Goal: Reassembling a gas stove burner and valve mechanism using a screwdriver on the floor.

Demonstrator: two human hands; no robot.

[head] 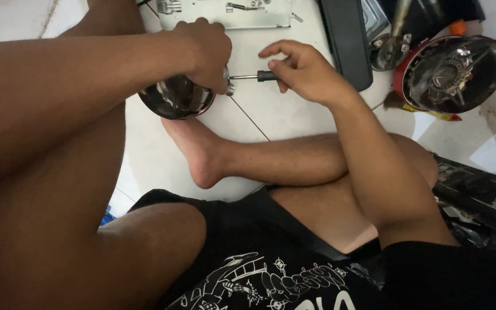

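My left hand [205, 50] grips the top of a shiny chrome bowl-shaped part [174, 99], holding it just above my bare foot [197, 150]. My right hand [305, 70] holds a screwdriver by its black handle [267, 76], with the metal shaft [242, 77] pointing left into the side of the chrome part beside my left hand. I sit cross-legged on a white tiled floor [271, 109].
A grey metal chassis [225, 12] lies on the floor ahead of my hands. A black panel [346, 40] lies to the right of it. At far right sits a round red-rimmed reflector lamp [453, 73]. Dark parts [477, 195] lie beside my right knee.
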